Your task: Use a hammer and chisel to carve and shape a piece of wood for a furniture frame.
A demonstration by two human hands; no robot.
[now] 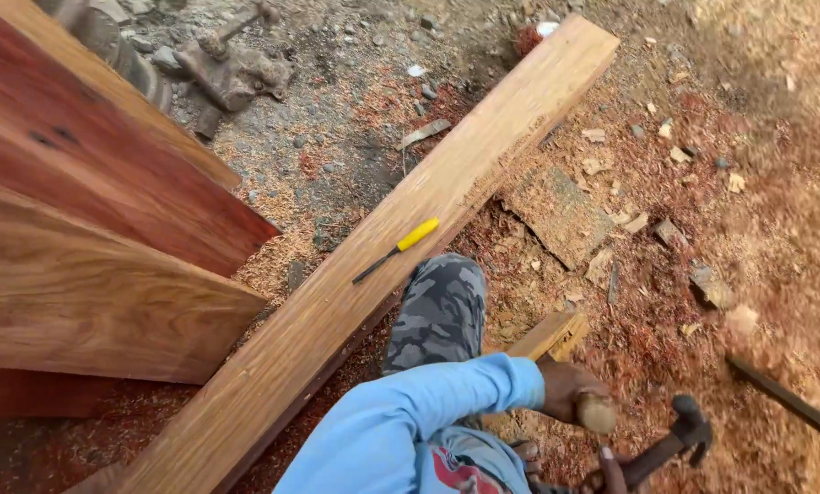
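Left hand, out of a light blue sleeve, is closed round a round wooden handle; what tool it belongs to is hidden. Right hand is only partly in frame at the bottom edge, fingers wrapped on the shaft of a hammer, whose dark head sits just right of the handle and not touching it. Both hands are low right, over sawdust ground, just below a small block by the camo knee. A long plank runs diagonally, with a yellow-handled tool lying loose on it, well apart from both hands. Red boards are stacked left; a dark bar lies far right. Step looks like a striking set-up: handle held steady, hammer drawn close beside it. A strike here calls for the hammer head squared on the handle's end, with the left fingers kept below the strike point.
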